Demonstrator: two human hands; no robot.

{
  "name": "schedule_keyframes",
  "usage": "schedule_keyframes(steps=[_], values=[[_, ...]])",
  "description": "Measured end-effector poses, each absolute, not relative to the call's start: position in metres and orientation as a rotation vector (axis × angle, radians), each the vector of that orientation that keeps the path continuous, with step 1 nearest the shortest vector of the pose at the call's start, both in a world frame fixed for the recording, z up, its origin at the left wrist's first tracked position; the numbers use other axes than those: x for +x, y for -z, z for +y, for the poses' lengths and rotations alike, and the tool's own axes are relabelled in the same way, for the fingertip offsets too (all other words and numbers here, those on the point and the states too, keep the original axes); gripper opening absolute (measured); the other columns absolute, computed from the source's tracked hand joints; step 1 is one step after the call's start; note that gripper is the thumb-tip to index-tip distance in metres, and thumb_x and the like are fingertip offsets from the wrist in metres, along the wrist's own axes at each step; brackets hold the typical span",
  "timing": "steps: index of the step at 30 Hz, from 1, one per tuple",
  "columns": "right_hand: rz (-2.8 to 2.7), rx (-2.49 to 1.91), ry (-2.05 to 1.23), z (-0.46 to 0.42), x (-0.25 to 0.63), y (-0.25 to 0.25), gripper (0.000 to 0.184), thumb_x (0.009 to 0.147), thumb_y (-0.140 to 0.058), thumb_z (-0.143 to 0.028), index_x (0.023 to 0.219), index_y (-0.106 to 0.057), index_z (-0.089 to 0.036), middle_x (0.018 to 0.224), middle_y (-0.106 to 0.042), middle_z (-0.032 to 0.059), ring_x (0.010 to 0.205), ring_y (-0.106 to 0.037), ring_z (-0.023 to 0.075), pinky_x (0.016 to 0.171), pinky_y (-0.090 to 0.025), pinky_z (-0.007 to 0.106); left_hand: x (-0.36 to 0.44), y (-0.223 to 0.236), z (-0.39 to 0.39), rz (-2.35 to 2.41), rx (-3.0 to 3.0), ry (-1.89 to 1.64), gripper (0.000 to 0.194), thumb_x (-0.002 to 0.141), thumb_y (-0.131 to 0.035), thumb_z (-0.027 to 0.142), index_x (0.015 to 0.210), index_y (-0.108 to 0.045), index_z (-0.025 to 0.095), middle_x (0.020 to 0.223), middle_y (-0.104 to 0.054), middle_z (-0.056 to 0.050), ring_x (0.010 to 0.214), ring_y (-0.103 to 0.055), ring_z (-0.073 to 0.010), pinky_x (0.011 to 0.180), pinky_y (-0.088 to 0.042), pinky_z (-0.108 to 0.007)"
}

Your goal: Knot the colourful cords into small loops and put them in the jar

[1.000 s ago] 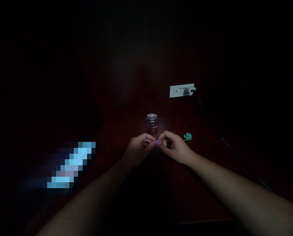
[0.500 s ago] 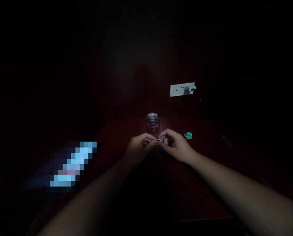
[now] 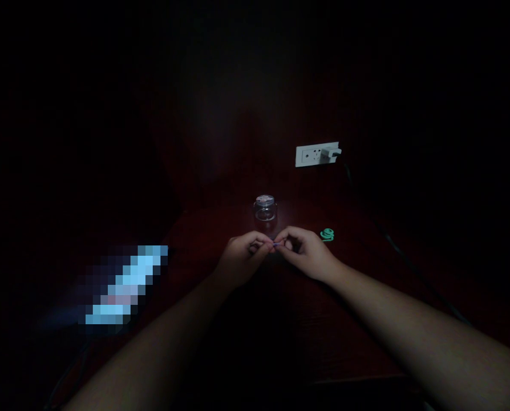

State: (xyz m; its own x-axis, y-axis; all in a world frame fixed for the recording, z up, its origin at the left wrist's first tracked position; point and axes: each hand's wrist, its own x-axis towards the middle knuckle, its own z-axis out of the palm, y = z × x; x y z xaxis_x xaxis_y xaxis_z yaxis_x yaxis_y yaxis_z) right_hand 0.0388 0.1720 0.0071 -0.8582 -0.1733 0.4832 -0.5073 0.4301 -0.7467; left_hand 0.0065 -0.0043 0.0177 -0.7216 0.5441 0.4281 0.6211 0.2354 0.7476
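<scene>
Between the hands: a small purple piece (image 3: 276,244) is showing as a thin sliver at the meeting fingertips, above the near part of the table (image 3: 221,220); its full shape is hiding behind the fingers.
Left hand: the left hand (image 3: 244,257) is pinching the purple piece from the left, thumb and fingers closing in a fine grip.
Right hand: the right hand (image 3: 308,254) is pinching the same piece from the right, its grip mirroring the other — fingers curling, thumb pressing below.
Glass jar: a clear jar (image 3: 265,208) with a pale patterned top is standing upright on the table, just beyond the fingertips and apart from them.
Green coil: a loosely wound green strand (image 3: 327,234) is lying on the table to the right of the right hand, near it.
Lit device: a bright, pixelated screen (image 3: 130,285) is glowing at the far left, well apart from the hands.
Wall: a white socket plate (image 3: 308,155) is holding a plug (image 3: 331,153) — a dark cable (image 3: 400,251) is running down the right side.
</scene>
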Motion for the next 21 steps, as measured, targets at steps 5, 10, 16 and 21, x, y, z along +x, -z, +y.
schedule_keyframes(steps=[5,10,16,21], values=[[-2.344,0.568,-1.389,0.1708,0.0391,-0.0088,0.010,0.077,-0.053,-0.023,0.079,-0.057,-0.015,0.058,-0.046,-0.0028,0.051,-0.039,0.0084,0.048,-0.032,0.021,0.0057,-0.0160,-0.0045,-2.420,-1.137,1.490,0.016,0.081,-0.052,0.029,0.087,-0.060,0.016,0.083,-0.068,-0.003,0.074,-0.064,-0.0127,0.065,-0.049,-0.022],[-2.333,0.546,-1.374,0.1706,0.0404,-0.0101,0.009,0.076,-0.055,-0.025,0.076,-0.055,-0.016,0.057,-0.044,-0.0034,0.051,-0.039,0.0086,0.049,-0.033,0.021,0.0045,-0.0143,-0.0038,-2.441,-1.108,1.402,0.016,0.079,-0.055,0.031,0.085,-0.060,0.017,0.078,-0.067,-0.002,0.067,-0.062,-0.0116,0.059,-0.047,-0.021],[-2.355,0.540,-1.456,0.1700,0.0415,-0.0096,0.010,0.074,-0.057,-0.023,0.079,-0.050,-0.017,0.056,-0.043,-0.0052,0.048,-0.038,0.0075,0.046,-0.031,0.020,0.0039,-0.0132,-0.0039,-2.442,-1.100,1.407,0.017,0.078,-0.057,0.031,0.086,-0.060,0.017,0.079,-0.067,-0.003,0.068,-0.062,-0.0113,0.061,-0.048,-0.021],[-2.394,0.594,-1.468,0.1694,0.0418,-0.0106,0.014,0.074,-0.057,-0.024,0.083,-0.051,-0.017,0.060,-0.046,-0.0043,0.050,-0.040,0.0075,0.047,-0.032,0.020,0.0037,-0.0131,-0.0042,-2.419,-1.130,1.443,0.017,0.078,-0.056,0.030,0.087,-0.060,0.016,0.082,-0.067,-0.004,0.070,-0.063,-0.0118,0.061,-0.049,-0.021]])
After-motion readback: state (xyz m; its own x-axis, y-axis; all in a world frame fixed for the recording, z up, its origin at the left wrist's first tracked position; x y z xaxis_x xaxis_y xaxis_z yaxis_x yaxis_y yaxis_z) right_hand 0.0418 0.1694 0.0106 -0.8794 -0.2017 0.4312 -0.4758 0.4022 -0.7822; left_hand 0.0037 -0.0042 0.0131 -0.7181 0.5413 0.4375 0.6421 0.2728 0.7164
